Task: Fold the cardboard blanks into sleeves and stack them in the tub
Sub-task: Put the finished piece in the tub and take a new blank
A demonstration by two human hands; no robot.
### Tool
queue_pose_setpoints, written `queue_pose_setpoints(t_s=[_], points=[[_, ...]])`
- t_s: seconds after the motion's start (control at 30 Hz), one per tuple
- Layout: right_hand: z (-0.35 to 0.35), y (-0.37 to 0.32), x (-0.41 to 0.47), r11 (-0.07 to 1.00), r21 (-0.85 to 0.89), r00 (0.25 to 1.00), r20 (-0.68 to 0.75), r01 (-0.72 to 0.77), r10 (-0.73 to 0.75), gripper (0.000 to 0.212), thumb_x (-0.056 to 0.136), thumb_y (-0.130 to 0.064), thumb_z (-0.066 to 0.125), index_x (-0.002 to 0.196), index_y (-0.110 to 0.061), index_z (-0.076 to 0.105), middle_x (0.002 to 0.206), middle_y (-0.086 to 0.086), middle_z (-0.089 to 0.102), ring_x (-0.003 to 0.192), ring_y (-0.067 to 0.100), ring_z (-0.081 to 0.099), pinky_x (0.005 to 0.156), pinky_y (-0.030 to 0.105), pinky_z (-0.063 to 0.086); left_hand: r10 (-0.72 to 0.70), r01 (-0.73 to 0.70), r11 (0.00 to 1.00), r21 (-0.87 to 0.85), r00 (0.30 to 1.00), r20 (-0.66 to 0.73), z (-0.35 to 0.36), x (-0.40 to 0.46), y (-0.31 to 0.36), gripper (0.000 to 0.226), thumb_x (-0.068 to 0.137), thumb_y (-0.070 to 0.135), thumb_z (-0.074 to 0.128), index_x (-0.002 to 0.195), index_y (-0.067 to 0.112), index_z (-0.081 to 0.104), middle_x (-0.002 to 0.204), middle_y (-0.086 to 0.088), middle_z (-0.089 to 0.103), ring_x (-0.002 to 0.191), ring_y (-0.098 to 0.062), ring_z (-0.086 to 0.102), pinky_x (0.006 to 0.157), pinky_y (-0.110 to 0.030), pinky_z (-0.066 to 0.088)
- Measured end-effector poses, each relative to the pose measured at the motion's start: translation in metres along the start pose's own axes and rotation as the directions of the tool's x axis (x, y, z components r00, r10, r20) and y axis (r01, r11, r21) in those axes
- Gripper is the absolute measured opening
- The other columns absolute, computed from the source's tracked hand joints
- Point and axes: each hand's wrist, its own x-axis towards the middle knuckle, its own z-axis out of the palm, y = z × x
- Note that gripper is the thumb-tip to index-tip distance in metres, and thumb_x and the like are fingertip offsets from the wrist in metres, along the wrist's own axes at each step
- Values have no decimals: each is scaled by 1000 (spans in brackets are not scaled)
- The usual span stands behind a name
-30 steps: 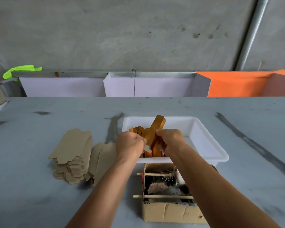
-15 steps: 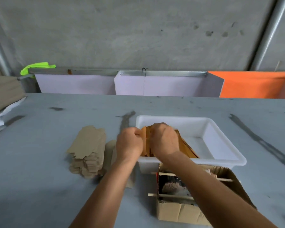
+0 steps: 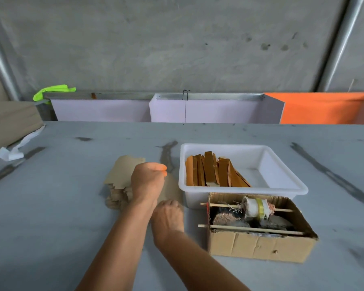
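Observation:
A white tub point(image 3: 282, 186) holds several folded orange-brown sleeves point(image 3: 210, 173) leaning along its left side. Left of the tub sits a stack of flat cardboard blanks point(image 3: 119, 175), with a second, looser pile of blanks point(image 3: 170, 185) between that stack and the tub. My left hand point(image 3: 148, 181) hovers over the blanks with its fingers curled, and nothing shows in it. My right hand point(image 3: 167, 217) lies at the near end of the looser pile, fingers bent down onto the cardboard and hidden by the back of the hand.
An open cardboard box point(image 3: 259, 242) with a spool on wooden sticks stands just in front of the tub. Crumpled white paper point(image 3: 15, 150) and a brown board lie at the far left. White and orange bins point(image 3: 206, 110) line the table's far edge.
Both hands have left the tub and moved left and nearer to the blanks. The sleeve they held now stands in the tub with the others.

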Motion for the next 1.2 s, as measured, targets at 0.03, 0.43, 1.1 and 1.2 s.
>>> queue_pose_setpoints(t_s=[0.03, 0.43, 1.1, 1.2], points=[[4, 0, 0, 999, -41, 999, -6, 36, -36, 30, 91, -1, 46, 119, 8, 50, 114, 23, 53, 105, 34, 48, 75, 34, 38, 7, -7, 1000, 3, 1000, -6, -3, -1, -1, 31, 79, -6, 49, 70, 19, 66, 86, -9, 71, 93, -29, 65, 88, -36, 51], [-7, 9, -13, 966, -55, 968, 23, 252, -251, 23, 90, 9, 44, 104, -2, 60, 103, 16, 64, 100, 33, 58, 49, 26, 18, 14, -13, 1000, -9, 999, 39, -3, -13, -6, 28, 83, -5, 54, 72, 19, 64, 77, -1, 67, 57, -8, 58, 51, -16, 41], [-94, 90, -69, 676, 732, 916, -213, -81, 341, 16, 83, -11, 66, 68, -4, 66, 63, 4, 58, 57, 15, 50, 51, 25, 42, 186, -189, 982, -1, 965, 184, -40, -31, -14, 20, 82, 23, 71, 102, 20, 68, 94, 8, 66, 92, -6, 61, 75, -14, 45], [-91, 111, -82, 439, 882, 928, -4, -172, 371, 15, 83, -15, 70, 69, -13, 64, 73, -2, 60, 71, 12, 56, 59, 24, 45, 121, -109, 992, -61, 962, 245, -35, -38, -17, 18, 81, 8, 71, 96, 17, 70, 87, 1, 70, 81, -7, 64, 62, -11, 46]])
